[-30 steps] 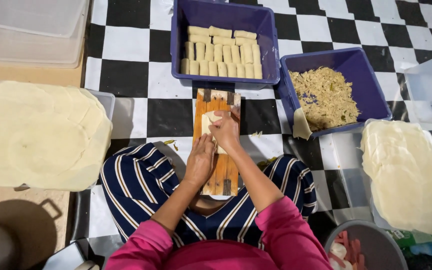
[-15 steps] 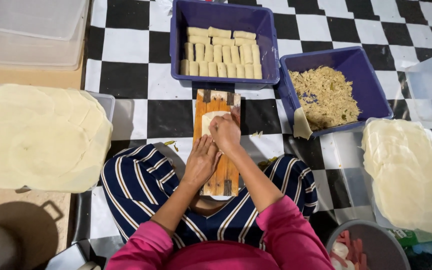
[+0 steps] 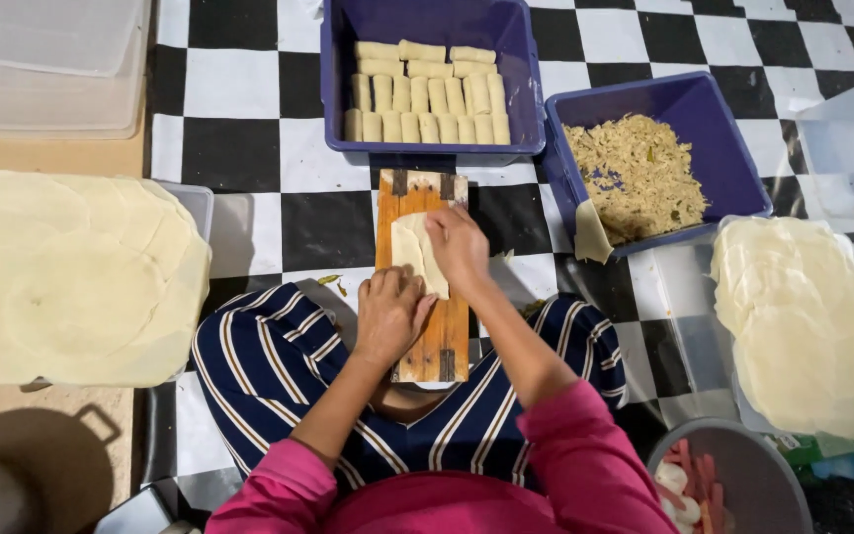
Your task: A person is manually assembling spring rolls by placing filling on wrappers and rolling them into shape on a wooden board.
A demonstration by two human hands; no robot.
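Head view, looking down on a seated person at work over a black-and-white checkered floor [image 3: 239, 99]. The largest items were 2 stacks of pale round wrappers: 1 stack [image 3: 71, 277] at the left over a clear container, and a smaller stack [image 3: 803, 316] at the right. A blue tub [image 3: 427, 30] at the top held 3 rows of finished pale rolls [image 3: 427, 94] lying side by side; a second blue tub [image 3: 689, 114] just to its right held shredded tan filling [image 3: 635, 173], with 1 loose wrapper draped over its near wall. A narrow orange wooden board [image 3: 432, 346] rested across the lap, on navy fabric with white stripes [image 3: 269, 366]. On the board's upper half lay a wrapper [image 3: 409, 247], pale cream, thin, soft-edged and partly folded into an elongated shape along the board's length. The left hand [image 3: 389, 314] lay at the wrapper's near end, fingers together and pressed flat on its lower edge and the board. The right hand [image 3: 459, 245] lay at the wrapper's right side, fingers curled down with the tips pressing its upper right edge; whether it pinched the sheet could not be told. The wrapper thus sat between the 2 hands, touching both. A grey bowl [image 3: 733, 475] of pale and pink pieces stood at the lower right.
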